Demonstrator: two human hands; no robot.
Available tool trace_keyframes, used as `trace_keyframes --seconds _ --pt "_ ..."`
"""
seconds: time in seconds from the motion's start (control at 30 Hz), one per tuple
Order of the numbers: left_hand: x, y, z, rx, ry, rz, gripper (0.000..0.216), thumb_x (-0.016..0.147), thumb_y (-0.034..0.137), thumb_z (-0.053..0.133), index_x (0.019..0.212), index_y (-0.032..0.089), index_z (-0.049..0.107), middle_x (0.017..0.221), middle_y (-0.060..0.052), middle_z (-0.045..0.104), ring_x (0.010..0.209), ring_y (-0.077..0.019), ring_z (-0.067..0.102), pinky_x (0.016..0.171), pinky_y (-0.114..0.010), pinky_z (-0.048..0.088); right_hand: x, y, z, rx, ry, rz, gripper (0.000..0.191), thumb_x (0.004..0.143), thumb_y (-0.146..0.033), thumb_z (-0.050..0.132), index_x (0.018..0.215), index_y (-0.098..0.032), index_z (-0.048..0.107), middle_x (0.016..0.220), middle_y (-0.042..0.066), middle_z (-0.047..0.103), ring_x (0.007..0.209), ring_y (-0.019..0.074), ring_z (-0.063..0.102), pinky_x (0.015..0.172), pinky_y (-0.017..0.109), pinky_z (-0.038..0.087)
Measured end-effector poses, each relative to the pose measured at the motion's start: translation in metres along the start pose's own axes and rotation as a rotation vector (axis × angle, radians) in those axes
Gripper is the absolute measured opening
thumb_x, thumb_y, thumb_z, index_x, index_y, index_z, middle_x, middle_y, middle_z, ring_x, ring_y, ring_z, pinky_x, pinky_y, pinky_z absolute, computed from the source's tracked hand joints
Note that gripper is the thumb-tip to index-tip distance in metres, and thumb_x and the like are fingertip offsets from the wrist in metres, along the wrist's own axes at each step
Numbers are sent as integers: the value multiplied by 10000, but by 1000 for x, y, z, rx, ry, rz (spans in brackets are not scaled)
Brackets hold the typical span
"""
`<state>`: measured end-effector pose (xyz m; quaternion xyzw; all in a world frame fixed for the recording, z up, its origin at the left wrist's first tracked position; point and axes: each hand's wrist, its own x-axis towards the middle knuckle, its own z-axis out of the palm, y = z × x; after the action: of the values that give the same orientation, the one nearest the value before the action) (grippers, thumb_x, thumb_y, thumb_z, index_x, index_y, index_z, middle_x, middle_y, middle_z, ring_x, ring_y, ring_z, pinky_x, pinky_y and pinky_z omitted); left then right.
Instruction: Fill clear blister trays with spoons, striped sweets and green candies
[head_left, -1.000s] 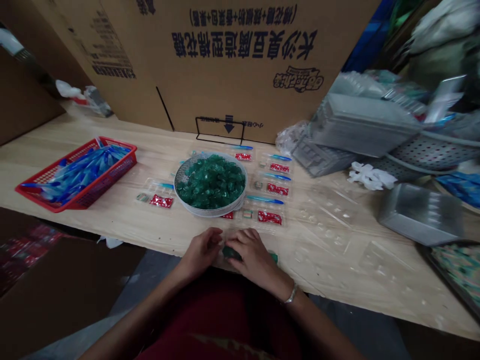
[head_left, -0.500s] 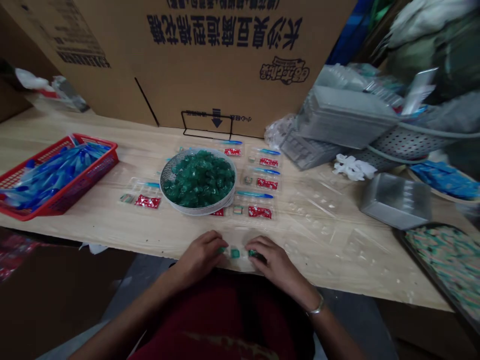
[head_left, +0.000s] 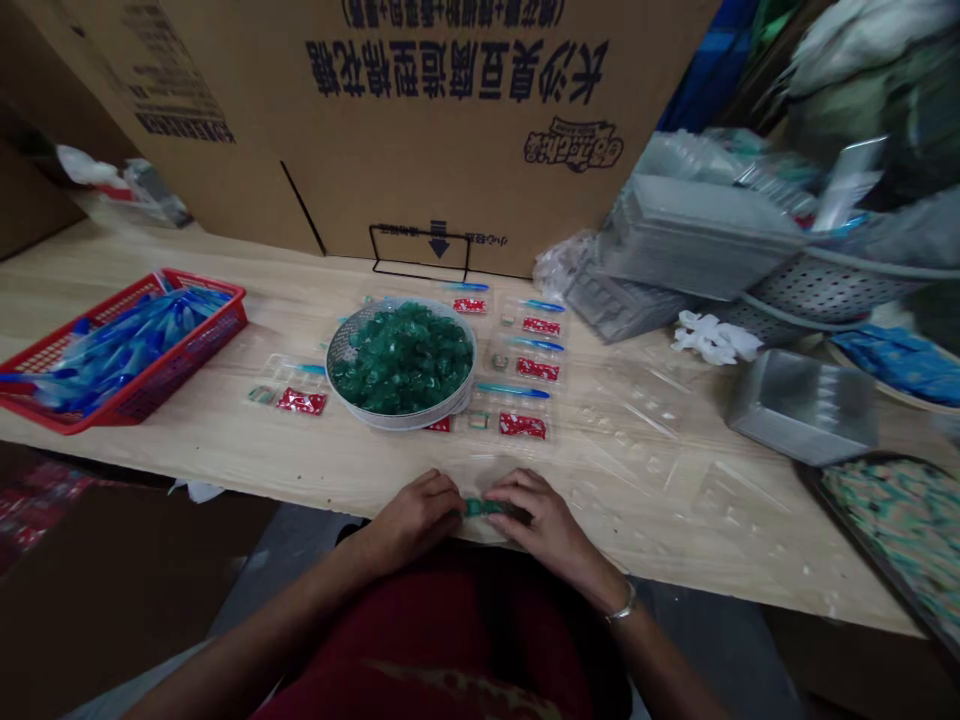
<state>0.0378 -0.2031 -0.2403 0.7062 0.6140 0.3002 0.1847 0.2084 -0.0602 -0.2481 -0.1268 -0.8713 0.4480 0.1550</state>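
Upside down on the cardboard carton (head_left: 420,150), big characters (head_left: 457,70) read 长沙臭豆腐造型棉花糖 (a smaller bracketed line (head_left: 454,12) with plus signs sits above); lower, 小心轻放 (head_left: 487,240) stands beside an arrow (head_left: 439,240); the logo (head_left: 574,146) is unclear.

1. The room is looking dim.
2. Soft light is resting on the table (head_left: 300,465).
3. Shadow is covering the floor (head_left: 259,575).
4. Clear trays (head_left: 646,400) are shining in tiny spots.
5. The gray basket (head_left: 817,285) is looking stretched and blurry.
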Motion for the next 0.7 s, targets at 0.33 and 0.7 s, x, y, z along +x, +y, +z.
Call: trace_keyframes --seconds 0.33,0.7 --pt "12 27 -10 -702 144 -460 245 813 367 597 929 157 643 837 -45 642 767 -153 570 695 -274 444 -2 -18 -6 188 146 41 145 826 -242 622 968 -231 653 893 41 623 837 171 602 737 291 498" --pt "28 40 -1 -1082 206 -668 298 572 303 798 663 129 574 624 31 572 592 -75 480 597 -211 376 -2 -32 -6 16 235 -187 190 834 -139 578 978 -242 648 841 34 629 797 170 576 704 311 488"
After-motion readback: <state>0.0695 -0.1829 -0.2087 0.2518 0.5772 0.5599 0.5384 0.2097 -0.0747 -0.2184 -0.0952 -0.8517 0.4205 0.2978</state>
